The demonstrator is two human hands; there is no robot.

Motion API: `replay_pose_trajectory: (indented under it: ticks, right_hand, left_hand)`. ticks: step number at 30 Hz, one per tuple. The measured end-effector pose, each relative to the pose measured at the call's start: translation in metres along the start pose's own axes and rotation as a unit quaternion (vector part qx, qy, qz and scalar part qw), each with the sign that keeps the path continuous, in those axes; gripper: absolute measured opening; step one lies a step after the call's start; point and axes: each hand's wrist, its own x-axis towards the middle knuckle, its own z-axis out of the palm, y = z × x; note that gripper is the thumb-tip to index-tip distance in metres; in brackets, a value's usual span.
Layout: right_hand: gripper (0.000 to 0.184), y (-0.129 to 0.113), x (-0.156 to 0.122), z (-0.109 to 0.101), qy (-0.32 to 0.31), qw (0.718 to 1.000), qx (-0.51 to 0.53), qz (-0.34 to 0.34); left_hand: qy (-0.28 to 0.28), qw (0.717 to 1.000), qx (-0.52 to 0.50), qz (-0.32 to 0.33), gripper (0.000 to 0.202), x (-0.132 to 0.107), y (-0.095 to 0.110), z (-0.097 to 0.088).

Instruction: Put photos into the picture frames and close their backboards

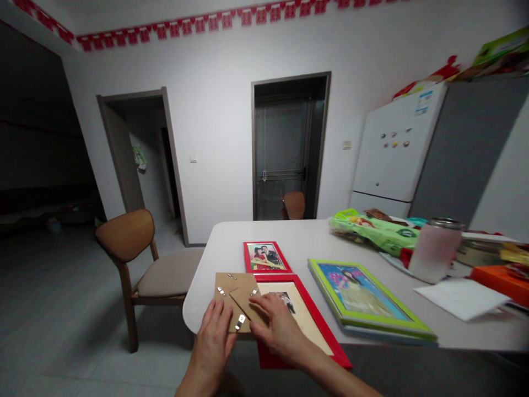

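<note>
White table carries, at six o'clock, the cardboard backing overlapping the red frame, with left hand and right hand pressing it open-flat; even pressure should keep it square.

Board sits at the near-left edge of the table, overlapping the left part of the near frame, which overhangs the edge. Left hand on board, right hand across board and near frame. Small frame just behind board. Right frame beside near frame. Bag and jar behind it, paper to its right. Chair left of table, fridge behind right.
</note>
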Motion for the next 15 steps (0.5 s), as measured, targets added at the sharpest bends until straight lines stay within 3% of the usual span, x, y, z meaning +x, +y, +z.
replay_pose_trajectory:
  ticks: [5, 8, 12, 15]
  right_hand:
    - [0.037, 0.041, -0.030, -0.049, -0.033, 0.999, -0.019, 0.035]
    - [0.036, 0.063, -0.042, -0.064, -0.034, 0.996, -0.059, 0.063]
    - [0.035, 0.079, -0.048, -0.061, -0.032, 0.992, -0.107, 0.060]
    - [0.034, 0.086, -0.048, -0.049, -0.016, 0.988, -0.142, 0.050]
  left_hand:
    - [-0.105, 0.991, -0.075, 0.024, 0.045, 0.006, 0.058, 0.011]
    - [-0.141, 0.983, -0.114, 0.026, 0.044, 0.010, 0.081, 0.020]
    - [-0.177, 0.977, -0.119, 0.025, 0.036, 0.014, 0.090, 0.028]
    - [-0.185, 0.975, -0.119, 0.031, 0.025, 0.020, 0.094, 0.017]
